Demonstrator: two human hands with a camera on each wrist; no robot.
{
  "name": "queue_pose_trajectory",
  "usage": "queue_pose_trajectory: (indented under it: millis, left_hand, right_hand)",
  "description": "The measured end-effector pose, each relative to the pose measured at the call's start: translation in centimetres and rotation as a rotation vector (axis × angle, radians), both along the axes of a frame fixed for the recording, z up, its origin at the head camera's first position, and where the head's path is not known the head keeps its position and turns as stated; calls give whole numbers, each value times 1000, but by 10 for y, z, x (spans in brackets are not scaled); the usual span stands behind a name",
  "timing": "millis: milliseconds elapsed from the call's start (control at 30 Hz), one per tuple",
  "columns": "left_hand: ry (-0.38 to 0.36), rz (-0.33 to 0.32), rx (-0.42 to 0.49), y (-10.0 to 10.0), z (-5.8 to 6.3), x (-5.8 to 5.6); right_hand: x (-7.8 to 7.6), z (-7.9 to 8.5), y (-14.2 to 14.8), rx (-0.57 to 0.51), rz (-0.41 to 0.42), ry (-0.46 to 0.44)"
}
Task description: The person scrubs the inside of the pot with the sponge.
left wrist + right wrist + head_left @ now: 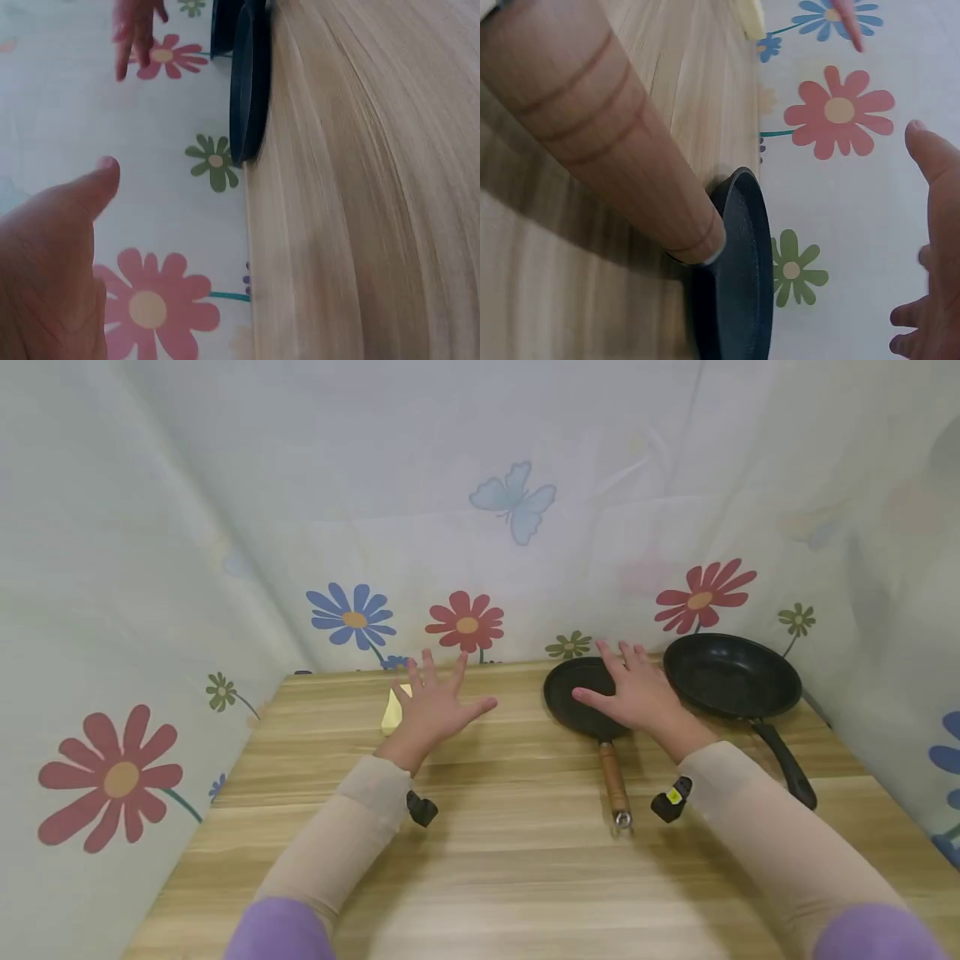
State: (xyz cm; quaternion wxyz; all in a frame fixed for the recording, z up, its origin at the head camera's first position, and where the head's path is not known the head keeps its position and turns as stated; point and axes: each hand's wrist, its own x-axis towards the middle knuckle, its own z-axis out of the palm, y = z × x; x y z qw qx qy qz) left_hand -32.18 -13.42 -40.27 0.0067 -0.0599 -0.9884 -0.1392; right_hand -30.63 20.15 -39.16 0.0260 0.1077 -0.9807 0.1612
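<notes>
In the head view my left hand [435,708] is held in the air with its fingers spread, holding nothing. Partly hidden behind it lies a pale yellow object [392,714] whose kind I cannot tell. My right hand [639,693], fingers also spread, hovers over the right side of a small flat black pan [573,695] with a wooden handle [612,781]. In the right wrist view that handle [622,142] looms close to the camera. A deeper black frying pan [731,677] with a black handle [783,764] sits right of my right hand.
The wooden tabletop [495,877] runs back to a pale curtain [420,468] printed with flowers and a butterfly. More of this cloth hangs along the left and right sides. Both pans stand near the back edge, their handles toward the front.
</notes>
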Motion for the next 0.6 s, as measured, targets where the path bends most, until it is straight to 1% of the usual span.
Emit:
queue_pose_trajectory:
  millis: [133,200,233,333,467,533,600]
  left_hand:
    - [-6,110,14,-19,-13,-13]
    - [-12,158,40,-30,-21,-19]
    - [-15,170,56,-35,-25,-21]
    - [-15,176,117,-47,-36,-26]
    - [-7,184,194,-56,-48,-29]
    - [-11,199,206,-58,-51,-31]
    - [-18,212,199,-60,-53,-32]
  right_hand:
    - [7,-7,7,-88,-24,62]
    - [12,-13,11,-123,-43,74]
    - [15,-16,13,-142,-54,71]
    - [25,-28,18,-190,-73,47]
    - [42,-46,19,-255,-84,16]
    - [51,-55,17,-284,-97,7]
    - [60,-64,15,-311,-120,-9]
